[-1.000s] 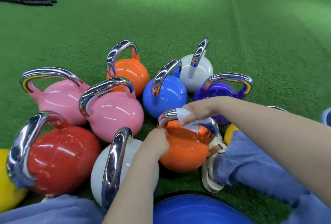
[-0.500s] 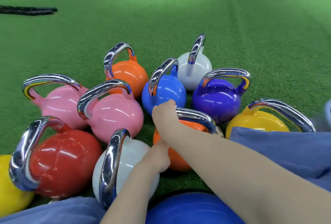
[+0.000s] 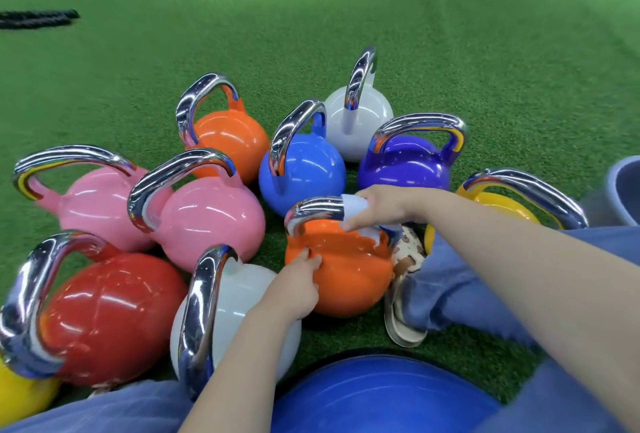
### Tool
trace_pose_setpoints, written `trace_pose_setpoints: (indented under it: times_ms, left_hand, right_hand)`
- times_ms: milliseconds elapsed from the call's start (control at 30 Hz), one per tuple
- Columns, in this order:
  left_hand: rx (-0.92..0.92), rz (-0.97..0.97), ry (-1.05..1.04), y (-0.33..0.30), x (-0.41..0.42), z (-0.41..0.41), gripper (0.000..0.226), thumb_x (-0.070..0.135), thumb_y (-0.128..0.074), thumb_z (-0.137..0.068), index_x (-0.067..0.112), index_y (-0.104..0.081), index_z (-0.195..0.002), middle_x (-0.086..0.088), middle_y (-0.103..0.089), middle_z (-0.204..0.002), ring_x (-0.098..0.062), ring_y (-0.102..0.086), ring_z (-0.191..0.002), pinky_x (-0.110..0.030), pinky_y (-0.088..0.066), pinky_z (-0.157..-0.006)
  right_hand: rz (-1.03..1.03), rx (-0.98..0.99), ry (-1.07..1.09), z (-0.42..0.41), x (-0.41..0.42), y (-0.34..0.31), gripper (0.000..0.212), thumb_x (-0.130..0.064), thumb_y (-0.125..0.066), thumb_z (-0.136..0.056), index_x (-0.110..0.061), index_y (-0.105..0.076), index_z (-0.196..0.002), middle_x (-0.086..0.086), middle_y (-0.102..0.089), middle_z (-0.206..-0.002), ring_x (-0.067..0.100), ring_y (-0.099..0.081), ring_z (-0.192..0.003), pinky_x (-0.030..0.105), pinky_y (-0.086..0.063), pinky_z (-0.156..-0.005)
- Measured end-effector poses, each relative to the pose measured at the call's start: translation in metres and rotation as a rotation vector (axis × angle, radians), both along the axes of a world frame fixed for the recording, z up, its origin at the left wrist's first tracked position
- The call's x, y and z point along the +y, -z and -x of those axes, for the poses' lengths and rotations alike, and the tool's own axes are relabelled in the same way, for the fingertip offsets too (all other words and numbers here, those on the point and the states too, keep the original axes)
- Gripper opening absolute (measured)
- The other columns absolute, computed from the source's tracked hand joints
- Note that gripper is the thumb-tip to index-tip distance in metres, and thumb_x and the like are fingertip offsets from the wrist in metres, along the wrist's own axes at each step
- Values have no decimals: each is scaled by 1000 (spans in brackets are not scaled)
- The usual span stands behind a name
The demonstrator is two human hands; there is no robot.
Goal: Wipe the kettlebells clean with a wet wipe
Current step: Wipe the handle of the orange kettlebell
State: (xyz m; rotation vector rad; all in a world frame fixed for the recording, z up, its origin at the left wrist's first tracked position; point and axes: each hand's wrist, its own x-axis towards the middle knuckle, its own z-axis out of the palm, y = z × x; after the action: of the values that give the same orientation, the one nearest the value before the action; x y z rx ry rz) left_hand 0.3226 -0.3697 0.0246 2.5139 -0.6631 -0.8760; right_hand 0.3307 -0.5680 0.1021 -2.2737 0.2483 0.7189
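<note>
Among crowding kettlebells (image 3: 304,169), right fingers (image 3: 367,194) pinch wipe (image 3: 353,208) on orange kettlebell's handle (image 3: 311,207); left fingers (image 3: 308,259) seemingly press its side.

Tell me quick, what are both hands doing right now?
Left hand: touches the near orange kettlebell; open or closed cannot be told.
Right hand: holds the wet wipe on its handle.

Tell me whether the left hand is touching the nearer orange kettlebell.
Touching. The head view shows fingers of the left hand pressed against the nearer orange kettlebell, no gap, while the right hand holds the wet wipe on its handle.
</note>
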Motion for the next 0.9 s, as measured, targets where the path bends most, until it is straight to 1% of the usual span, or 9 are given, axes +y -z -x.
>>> trace_pose_setpoints:
  times_ms: [100,267,400,500,600,733,800,833,900]
  left_hand:
    - [-13,-22,14,-2,-2,-1,56,9,-43,-94,15,-24,-146,-10,-6,-157,-21,-17,-143,-17,-12,-107]
    - [-19,-90,46,-8,-7,0,53,9,-40,-94,16,-27,-145,-12,-5,-156,-26,-24,-140,-23,-22,-107]
    - [-34,-138,71,-13,-10,-1,50,8,-40,-94,15,-31,-143,-13,-7,-156,-29,-32,-136,-26,-31,-104]
    - [-41,-153,61,-12,-13,-1,43,7,-41,-93,11,-41,-136,-14,-24,-151,-29,-43,-126,-28,-39,-93]
    - [-71,-158,46,-10,-13,-1,31,6,-40,-92,6,-53,-120,-13,-47,-135,-29,-52,-111,-27,-36,-76]
    - [-116,-89,25,-8,-10,-6,46,7,-44,-92,12,-42,-137,-11,-28,-150,-24,-33,-135,-25,-27,-105]
    - [-148,-31,12,-9,-12,-6,49,9,-48,-91,13,-40,-139,-10,-28,-151,-20,-27,-139,-21,-19,-108]
    - [-151,-2,10,-10,-15,-4,50,9,-49,-90,14,-39,-139,-9,-28,-150,-20,-26,-139,-21,-17,-109]
    - [-155,24,0,-8,-19,-2,53,10,-52,-89,17,-38,-140,-9,-26,-151,-21,-26,-139,-24,-21,-111]
  right_hand:
    - [42,-45,29,7,1,4,43,-45,-70,-76,-15,-60,-105,-4,-61,-91,16,-55,-87,25,-42,-69]
    - [381,-100,-126,-8,27,1,61,-70,-54,-74,-14,-54,-98,1,-60,-99,21,-53,-86,33,-42,-71]
    - [589,-239,-120,-16,57,-5,52,-73,-51,-74,-23,-50,-88,0,-58,-100,22,-50,-89,30,-33,-69]
    - [685,-349,-119,-21,81,2,40,-63,-52,-81,-23,-51,-90,-1,-61,-106,21,-56,-101,33,-32,-79]
    - [788,-478,-126,-22,96,17,40,-57,-46,-88,-18,-48,-97,1,-61,-104,23,-57,-95,37,-30,-84]
    - [576,-372,-116,-13,63,6,50,-59,-25,-94,-24,-53,-117,2,-59,-117,24,-53,-109,37,-30,-82]
    - [402,-238,-134,-6,41,-7,49,-52,-21,-98,-27,-47,-130,6,-51,-131,27,-47,-119,35,-33,-88]
    - [310,-199,-113,1,30,-10,48,-49,-21,-99,-23,-49,-129,10,-51,-131,28,-47,-118,34,-34,-90]
    - [105,-138,91,14,15,-5,52,-50,-24,-98,-12,-60,-103,12,-54,-107,24,-51,-99,28,-32,-86]
